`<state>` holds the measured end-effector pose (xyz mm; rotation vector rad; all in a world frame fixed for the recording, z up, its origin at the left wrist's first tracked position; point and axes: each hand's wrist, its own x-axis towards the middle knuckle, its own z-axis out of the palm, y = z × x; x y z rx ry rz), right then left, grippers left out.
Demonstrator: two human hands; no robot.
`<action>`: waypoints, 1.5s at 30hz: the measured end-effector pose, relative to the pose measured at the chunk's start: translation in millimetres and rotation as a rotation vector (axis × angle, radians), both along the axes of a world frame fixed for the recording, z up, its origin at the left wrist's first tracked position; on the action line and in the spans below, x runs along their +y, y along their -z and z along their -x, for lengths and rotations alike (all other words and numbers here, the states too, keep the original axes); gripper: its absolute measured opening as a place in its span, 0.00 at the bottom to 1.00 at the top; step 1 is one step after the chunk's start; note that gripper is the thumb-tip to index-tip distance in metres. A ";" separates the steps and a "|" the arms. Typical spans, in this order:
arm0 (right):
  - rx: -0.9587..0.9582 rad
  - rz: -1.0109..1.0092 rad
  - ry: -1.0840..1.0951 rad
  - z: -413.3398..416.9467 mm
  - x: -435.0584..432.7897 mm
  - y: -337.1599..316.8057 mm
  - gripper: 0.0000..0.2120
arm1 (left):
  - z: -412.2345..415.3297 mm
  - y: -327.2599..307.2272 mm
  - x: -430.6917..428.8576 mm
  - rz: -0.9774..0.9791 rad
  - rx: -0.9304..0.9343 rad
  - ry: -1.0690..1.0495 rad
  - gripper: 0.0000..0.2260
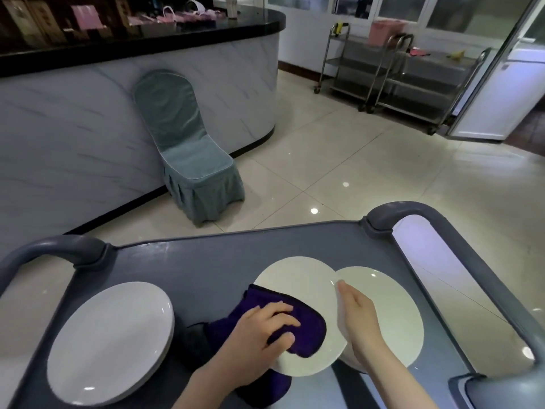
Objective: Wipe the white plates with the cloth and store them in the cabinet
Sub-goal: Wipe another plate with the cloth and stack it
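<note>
While the left hand (265, 329) presses the purple cloth (298, 326) with curled fingers onto a white plate (298, 290), tilted face-left on the grey cart (206, 261), the right hand (358, 317) lies flat along its right rim, grip open. Another plate (392, 314) lies behind; a stack (112, 340) sits left.

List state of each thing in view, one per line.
Left hand: pressing the purple cloth onto the middle plate.
Right hand: steadying that plate at its right edge.
Middle plate: being wiped, overlapping the right plate.
Right plate: flat on the cart, partly covered.
Left plate stack: stacked, untouched.
Chair: covered, empty, against the counter.
</note>
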<state>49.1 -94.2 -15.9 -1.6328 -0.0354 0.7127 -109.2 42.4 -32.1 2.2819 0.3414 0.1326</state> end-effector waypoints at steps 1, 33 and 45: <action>-0.024 -0.007 0.010 -0.9 -0.2 -0.6 0.19 | 1.4 5.5 0.8 -0.092 -0.009 -0.007 0.15; -0.098 -0.196 0.283 11.5 24.2 -26.1 0.21 | 4.6 9.4 -1.7 -0.304 -0.194 -0.162 0.21; -0.158 -0.157 0.061 37.6 23.8 -26.6 0.19 | -17.6 -21.1 14.7 -0.486 0.067 -0.192 0.29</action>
